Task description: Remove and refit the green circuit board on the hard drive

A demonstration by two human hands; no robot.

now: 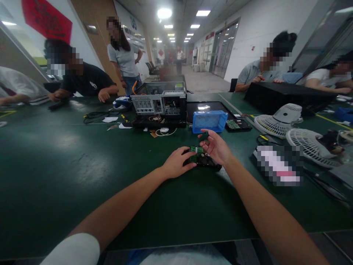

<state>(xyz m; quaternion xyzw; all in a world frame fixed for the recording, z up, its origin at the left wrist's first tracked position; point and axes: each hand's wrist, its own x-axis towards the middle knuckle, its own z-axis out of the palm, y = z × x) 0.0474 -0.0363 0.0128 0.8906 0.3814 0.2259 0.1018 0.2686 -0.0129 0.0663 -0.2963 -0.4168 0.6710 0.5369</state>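
A black open casing with a green circuit board (196, 149) lies on the table in front of me. My left hand (178, 162) grips its left end, thumb on the near edge and fingers over the board. Above the casing's right part, my right hand (216, 147) is closed, pinching a small dark green piece (203, 137) between thumb and fingers. The exact kind of this piece is too small to make out. Part of the casing is hidden behind both hands.
Beyond my hands stand a blue plastic tray (209, 122) and an opened computer case (158, 105). Another black device with a circuit board (237, 124) lies right of the tray. White fan parts (277, 119) and cables are at right. Other people sit around the green table (110, 165).
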